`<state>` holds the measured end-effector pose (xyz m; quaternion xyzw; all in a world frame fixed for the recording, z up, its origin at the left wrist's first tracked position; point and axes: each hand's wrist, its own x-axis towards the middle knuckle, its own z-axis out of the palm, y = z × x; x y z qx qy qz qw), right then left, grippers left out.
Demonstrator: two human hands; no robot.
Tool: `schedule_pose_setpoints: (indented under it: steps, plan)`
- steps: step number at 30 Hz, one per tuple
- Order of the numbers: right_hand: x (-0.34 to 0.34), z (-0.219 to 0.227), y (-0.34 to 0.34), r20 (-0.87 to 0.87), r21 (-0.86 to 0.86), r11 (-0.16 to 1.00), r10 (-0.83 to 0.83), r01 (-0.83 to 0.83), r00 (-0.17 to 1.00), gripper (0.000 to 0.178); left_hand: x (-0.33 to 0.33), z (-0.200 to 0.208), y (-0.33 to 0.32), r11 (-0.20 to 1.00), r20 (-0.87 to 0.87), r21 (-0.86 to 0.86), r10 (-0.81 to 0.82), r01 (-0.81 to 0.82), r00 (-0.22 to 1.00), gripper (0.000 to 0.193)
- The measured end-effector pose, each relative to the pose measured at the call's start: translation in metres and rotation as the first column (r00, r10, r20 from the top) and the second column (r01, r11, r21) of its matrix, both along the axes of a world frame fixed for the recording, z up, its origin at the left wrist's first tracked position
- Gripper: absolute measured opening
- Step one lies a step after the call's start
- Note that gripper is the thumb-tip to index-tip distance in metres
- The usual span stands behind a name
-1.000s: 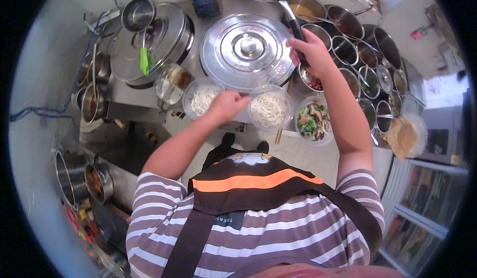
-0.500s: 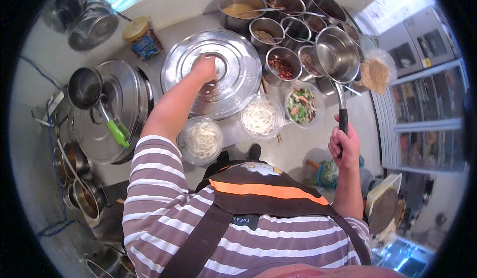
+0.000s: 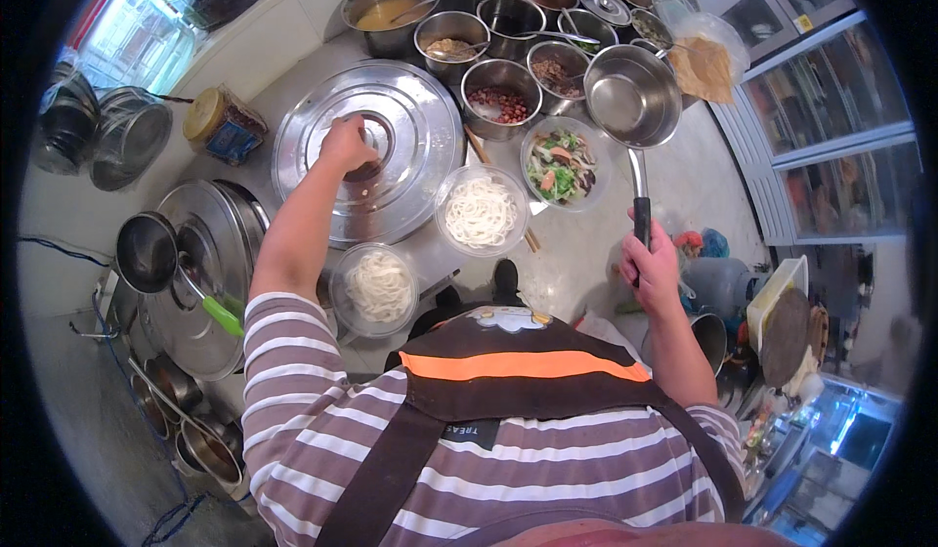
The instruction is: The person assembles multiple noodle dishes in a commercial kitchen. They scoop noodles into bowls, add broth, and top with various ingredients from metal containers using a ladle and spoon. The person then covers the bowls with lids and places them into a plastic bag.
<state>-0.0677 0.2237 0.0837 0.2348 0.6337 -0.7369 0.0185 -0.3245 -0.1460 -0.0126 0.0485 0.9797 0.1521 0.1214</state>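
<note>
Right hand [image 3: 650, 264], right of the big steel lid [image 3: 415, 181], fingers wrapped round the black handle of a steel saucepan [image 3: 633, 98]; one noodle tub [image 3: 376, 330] on the lid's near side, another noodle tub [image 3: 524, 213] at its near right. Left hand [image 3: 345, 145] on the lid's centre, fingers curled down, knob hidden, so can't tell how tight the pinch; vegetable bowl [image 3: 602, 168] and, farther, peanut pot [image 3: 500, 129] right of the lid. Step looks like gripping the lid; next move seems to call for a firm knob hold, saucepan clear of the tubs.
</note>
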Motion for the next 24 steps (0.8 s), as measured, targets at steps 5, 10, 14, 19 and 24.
schedule_pose_setpoints:
  steps: [5, 10, 14, 19, 24]
  plan:
    - [-0.011, -0.003, 0.003, -0.010, -0.026, 1.000, 0.003, -0.004, 1.000, 0.036, -0.001, 0.006, -0.002, 1.000, -0.071, -0.022, -0.019, 0.018, 0.997, 0.048]
    - [-0.022, -0.005, 0.007, -0.054, -0.031, 0.998, 0.052, -0.054, 0.997, 0.038, 0.000, 0.032, 0.000, 0.999, -0.124, -0.033, -0.037, 0.033, 0.992, 0.049]
    - [-0.032, -0.005, 0.007, -0.071, 0.004, 0.995, 0.098, -0.098, 0.993, 0.041, 0.001, 0.052, -0.009, 0.999, -0.146, -0.024, -0.051, 0.048, 0.988, 0.048]
    - [-0.044, -0.003, 0.003, -0.083, 0.089, 0.980, 0.187, -0.179, 0.979, 0.039, 0.002, 0.076, -0.032, 0.996, -0.202, 0.006, -0.086, 0.089, 0.976, 0.049]
    - [-0.069, 0.010, -0.011, -0.004, 0.371, 0.859, 0.381, -0.352, 0.925, 0.040, 0.001, 0.115, -0.055, 0.938, -0.213, 0.329, -0.037, 0.108, 0.976, 0.042]
